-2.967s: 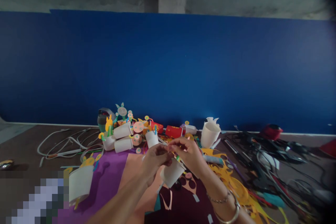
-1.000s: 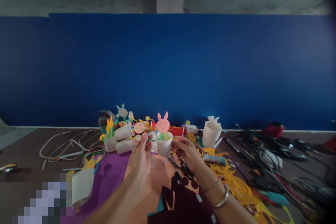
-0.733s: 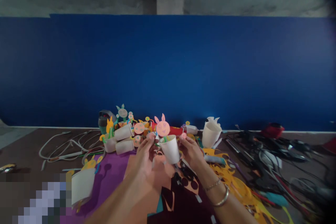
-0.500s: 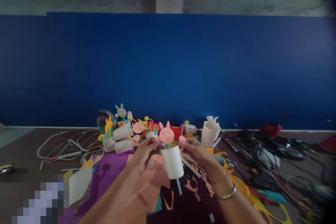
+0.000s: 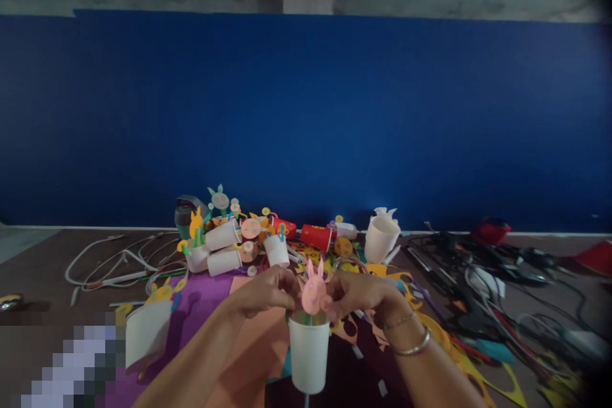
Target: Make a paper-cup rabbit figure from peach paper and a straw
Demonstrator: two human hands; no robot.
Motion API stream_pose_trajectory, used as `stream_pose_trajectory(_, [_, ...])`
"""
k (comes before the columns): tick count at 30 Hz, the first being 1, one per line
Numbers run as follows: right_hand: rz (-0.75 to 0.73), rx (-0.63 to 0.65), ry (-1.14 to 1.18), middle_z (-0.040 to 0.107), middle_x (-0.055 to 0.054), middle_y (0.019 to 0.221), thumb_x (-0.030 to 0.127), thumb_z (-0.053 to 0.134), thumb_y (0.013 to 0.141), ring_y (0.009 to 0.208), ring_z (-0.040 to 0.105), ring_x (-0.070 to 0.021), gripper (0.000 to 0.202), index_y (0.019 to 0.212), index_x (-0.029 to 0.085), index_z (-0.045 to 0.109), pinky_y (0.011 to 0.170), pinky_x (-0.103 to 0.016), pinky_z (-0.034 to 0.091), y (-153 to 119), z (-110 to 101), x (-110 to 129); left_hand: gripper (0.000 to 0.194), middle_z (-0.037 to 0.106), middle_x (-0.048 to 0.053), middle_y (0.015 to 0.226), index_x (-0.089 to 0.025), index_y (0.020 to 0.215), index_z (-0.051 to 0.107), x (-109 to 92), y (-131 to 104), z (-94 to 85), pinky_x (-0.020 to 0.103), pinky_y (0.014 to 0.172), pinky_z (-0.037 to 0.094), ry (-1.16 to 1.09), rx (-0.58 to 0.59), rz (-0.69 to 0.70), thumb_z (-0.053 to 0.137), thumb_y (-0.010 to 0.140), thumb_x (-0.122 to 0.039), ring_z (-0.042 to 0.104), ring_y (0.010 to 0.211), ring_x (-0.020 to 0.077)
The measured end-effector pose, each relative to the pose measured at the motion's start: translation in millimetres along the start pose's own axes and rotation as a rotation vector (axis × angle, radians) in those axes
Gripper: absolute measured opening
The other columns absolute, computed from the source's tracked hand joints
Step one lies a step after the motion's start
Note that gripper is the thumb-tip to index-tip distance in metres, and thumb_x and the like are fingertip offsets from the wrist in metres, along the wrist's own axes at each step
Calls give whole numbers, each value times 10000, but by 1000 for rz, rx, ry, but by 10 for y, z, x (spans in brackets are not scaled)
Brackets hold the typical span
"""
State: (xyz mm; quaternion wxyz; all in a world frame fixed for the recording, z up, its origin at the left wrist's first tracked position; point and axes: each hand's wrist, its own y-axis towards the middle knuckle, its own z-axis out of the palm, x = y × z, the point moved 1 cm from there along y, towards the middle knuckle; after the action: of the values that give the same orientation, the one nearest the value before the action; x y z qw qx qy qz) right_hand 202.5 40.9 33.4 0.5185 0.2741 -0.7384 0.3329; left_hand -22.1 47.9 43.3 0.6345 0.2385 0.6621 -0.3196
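A white paper cup puppet [image 5: 309, 357] hangs upright between my hands, low in the view. From its mouth rises a pink paper rabbit face [image 5: 314, 297] with two long ears and a drawn face. A straw [image 5: 306, 401] pokes out below the cup. My left hand [image 5: 270, 291] has its fingers closed at the left side of the face, by the rim; the exact part they pinch is hidden. On the other side, my right hand [image 5: 358, 293] is closed beside a small pink paper disc [image 5: 326, 303] at the face's lower right.
Several finished cup puppets lie behind, with red cups [image 5: 316, 237] among them. A white cup [image 5: 381, 239] stands right of these. At left is another cup puppet [image 5: 148, 330]. Purple sheets, yellow scraps [image 5: 495, 373], a black glue gun [image 5: 482, 312] and cables [image 5: 119, 261] spread around.
The puppet and both hands have come lower and nearer. My hands have drawn in towards the rabbit face, from wide apart holding the two small pink discs out. The cup now stands straighter.
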Motion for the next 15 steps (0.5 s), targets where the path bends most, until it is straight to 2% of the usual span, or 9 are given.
stream_pose_trajectory(2, [0,43,27,591,39,582,378,731,669,505,456,-72,223,699,157,714,494,-187,350,-2,11,-16,108,629,3,557,-168,590,698,0,4,8,231,546,396,-17,24,-4,671,540,-76,531,520,125])
stream_pose_trajectory(4, [-7,-7,62,585,45,566,363,741,658,500,454,-70,208,682,158,714,500,-188,354,-9,10,-3,79,633,3,564,-159,594,688,9,28,-5,223,549,393,-64,-34,-8,697,548,-96,537,528,120])
stream_pose_trajectory(6, [-30,-163,116,603,38,593,340,746,661,528,471,-76,189,701,158,720,524,-192,369,-14,-2,39,59,648,18,591,-146,627,685,31,70,-45,224,563,404,-136,-161,22,728,597,-172,561,554,127])
stream_pose_trajectory(10, [-71,-468,210,624,8,675,355,718,701,593,519,-107,213,781,158,709,582,-227,429,16,-18,150,189,666,33,658,-139,655,645,109,163,-153,221,613,434,-305,-411,130,758,643,-290,613,642,144])
stream_pose_trajectory(15, [-151,-710,165,583,19,642,383,711,701,559,504,-101,252,804,158,667,521,-216,422,119,-25,206,224,689,33,745,-147,736,660,171,217,-205,220,683,458,-429,-523,168,765,656,-328,650,715,148])
